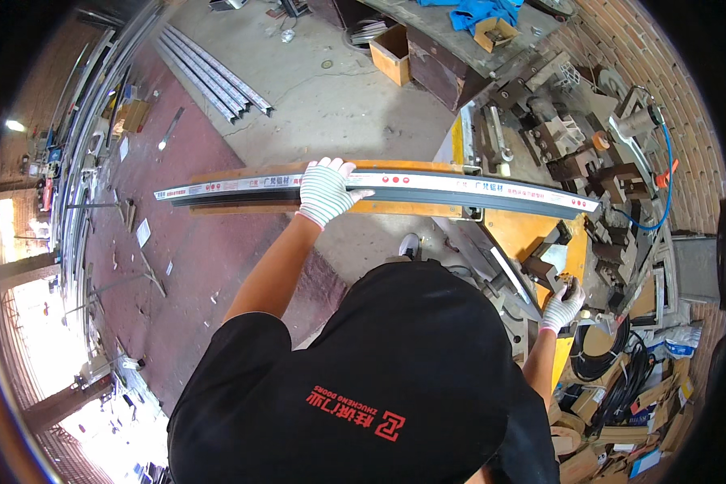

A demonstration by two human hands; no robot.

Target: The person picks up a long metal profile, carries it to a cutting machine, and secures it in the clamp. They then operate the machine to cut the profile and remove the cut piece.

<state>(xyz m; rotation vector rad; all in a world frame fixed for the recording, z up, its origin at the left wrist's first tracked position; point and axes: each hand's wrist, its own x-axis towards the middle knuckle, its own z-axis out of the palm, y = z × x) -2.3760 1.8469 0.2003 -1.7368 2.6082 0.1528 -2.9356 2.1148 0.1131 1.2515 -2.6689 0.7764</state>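
Note:
A long aluminium profile (427, 184), with a white printed film along its top and a dark grey lower side, lies crosswise in front of me. My left hand (327, 192), in a white glove with green stripes, is laid over it left of its middle, fingers over the far edge and thumb pointing right. Under the profile runs a long wooden board (395, 207), partly hidden. My right hand (563, 306), gloved alike, is down at the right by a dark metal block (547, 273) on the yellow bench (532, 234). Its fingers are curled at a small dark part that I cannot make out.
Metal fixtures and clamps (552, 133) crowd the bench on the right, with a blue air hose (668, 177) beyond. Black coiled cable (597, 363) and cardboard scraps (613, 436) lie at lower right. Several wrapped profiles (210, 73) rest on the floor; a cardboard box (390, 55) stands farther off.

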